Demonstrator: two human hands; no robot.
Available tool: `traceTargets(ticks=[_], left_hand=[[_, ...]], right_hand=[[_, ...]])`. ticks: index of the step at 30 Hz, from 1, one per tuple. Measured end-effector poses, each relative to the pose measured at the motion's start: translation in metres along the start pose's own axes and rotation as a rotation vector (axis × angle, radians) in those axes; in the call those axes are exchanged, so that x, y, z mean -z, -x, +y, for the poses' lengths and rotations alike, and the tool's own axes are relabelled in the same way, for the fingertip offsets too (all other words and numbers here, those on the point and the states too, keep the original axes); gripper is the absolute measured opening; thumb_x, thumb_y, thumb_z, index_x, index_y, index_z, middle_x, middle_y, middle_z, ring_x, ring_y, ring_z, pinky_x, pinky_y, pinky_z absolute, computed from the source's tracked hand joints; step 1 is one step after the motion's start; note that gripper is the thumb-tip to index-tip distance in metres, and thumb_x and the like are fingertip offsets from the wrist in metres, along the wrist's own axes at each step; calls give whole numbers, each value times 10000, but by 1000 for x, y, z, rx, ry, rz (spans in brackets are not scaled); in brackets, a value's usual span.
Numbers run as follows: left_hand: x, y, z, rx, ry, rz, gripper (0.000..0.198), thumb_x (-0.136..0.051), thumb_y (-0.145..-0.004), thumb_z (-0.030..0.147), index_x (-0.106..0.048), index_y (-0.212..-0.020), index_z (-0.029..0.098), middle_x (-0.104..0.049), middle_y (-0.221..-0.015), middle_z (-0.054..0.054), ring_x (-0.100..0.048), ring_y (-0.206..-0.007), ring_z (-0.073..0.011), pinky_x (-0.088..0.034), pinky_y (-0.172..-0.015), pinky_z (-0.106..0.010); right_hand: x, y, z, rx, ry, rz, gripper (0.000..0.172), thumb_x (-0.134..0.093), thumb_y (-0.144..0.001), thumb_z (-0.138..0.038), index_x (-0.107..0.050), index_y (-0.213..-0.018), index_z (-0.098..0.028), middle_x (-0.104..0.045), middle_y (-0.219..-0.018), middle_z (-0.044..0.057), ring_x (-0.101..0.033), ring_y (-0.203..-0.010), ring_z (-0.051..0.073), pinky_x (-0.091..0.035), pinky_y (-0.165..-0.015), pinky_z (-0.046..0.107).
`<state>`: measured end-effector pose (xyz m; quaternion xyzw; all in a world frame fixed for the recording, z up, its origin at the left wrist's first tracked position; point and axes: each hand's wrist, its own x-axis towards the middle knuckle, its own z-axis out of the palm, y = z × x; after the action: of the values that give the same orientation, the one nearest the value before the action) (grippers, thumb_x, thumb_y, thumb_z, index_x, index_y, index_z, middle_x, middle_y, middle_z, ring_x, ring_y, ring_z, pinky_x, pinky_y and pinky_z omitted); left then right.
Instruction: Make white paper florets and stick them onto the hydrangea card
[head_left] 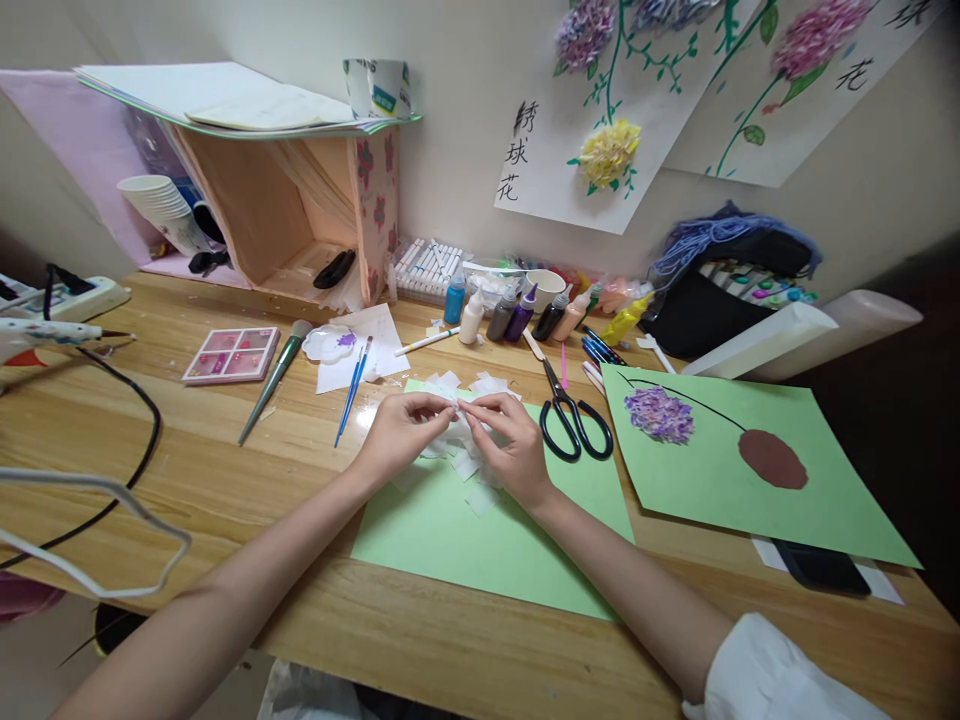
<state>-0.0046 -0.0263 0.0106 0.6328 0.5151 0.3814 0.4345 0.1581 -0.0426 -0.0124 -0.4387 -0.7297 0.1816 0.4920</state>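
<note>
The left hand (pixel 409 425) and the right hand (pixel 514 445) meet above the far half of a green paper sheet (pixel 487 560), which lies near the middle of the bench's (pixel 420 640) near edge; thumb and forefinger of each are pinched together on a small white paper piece (pixel 460 408), partly hidden by the fingertips; loose white paper squares (pixel 466 463) lie under and around the hands, heaped toward the sheet's far edge, with a few scattered nearer its middle.

Black-handled scissors (pixel 564 396) lie at the sheet's far right corner, blades toward the wall; a second green sheet (pixel 697 510), toward the bench's right edge, bears a purple paper flower (pixel 660 415) and a brown oval (pixel 772 460), and partly covers a black smartphone (pixel 821 568).

Along the bench's far edge stand squeeze paint bottles (pixel 519 318) in a row, a white cup (pixel 545 288) behind them; left of the green paper sheet lie two blue paintbrushes (pixel 352 392), a flower-shaped palette (pixel 330 345) with purple paint, a green-handled brush (pixel 274 385) and a pink compartment case (pixel 231 355); a peach-coloured box (pixel 375 215) stands at the far left corner; a glue gun (pixel 49 335) is at the left edge.
</note>
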Motion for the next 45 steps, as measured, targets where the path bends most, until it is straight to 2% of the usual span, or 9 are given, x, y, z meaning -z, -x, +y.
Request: traceTargets(ticks=[7, 22, 35, 45], left_hand=[[-1, 0, 0, 2, -20, 4, 245, -612, -730, 349, -717, -803, 141, -718, -784, -60, -551, -632, -129, -419, -559, -226], [-2, 3, 1, -98, -151, 3, 194, -582, -744, 326, -677, -730, 157, -686, -714, -31, -542, -645, -132, -392, -604, -244], [-3, 3, -2, -80, -132, -43, 243, -560, -756, 364, -694, -777, 162, -703, -767, -43, -567, -688, -149, -412, -626, -253], [-3, 4, -2, -79, -138, -44, 213, -569, -753, 334, -676, -723, 152, -682, -713, -28, -538, -644, -129, -390, -599, -232]], right_hand=[[1, 0, 0, -4, -4, 7, 253, -550, -831, -166, -676, -1029, -262, -624, -878, 46, -580, -836, 177, -461, -771, 361], [0, -1, -1, -22, 25, 32, 136, -606, -793, -195, -707, -871, -243, -640, -780, 32, -592, -759, 173, -463, -737, 346], [-1, 0, -1, -72, 23, 67, 93, -609, -774, -192, -696, -799, -213, -624, -736, 29, -582, -703, 166, -473, -689, 329], [-1, 0, -1, -70, 24, 38, 92, -608, -778, -190, -696, -799, -209, -617, -733, 30, -581, -718, 170, -467, -698, 330]])
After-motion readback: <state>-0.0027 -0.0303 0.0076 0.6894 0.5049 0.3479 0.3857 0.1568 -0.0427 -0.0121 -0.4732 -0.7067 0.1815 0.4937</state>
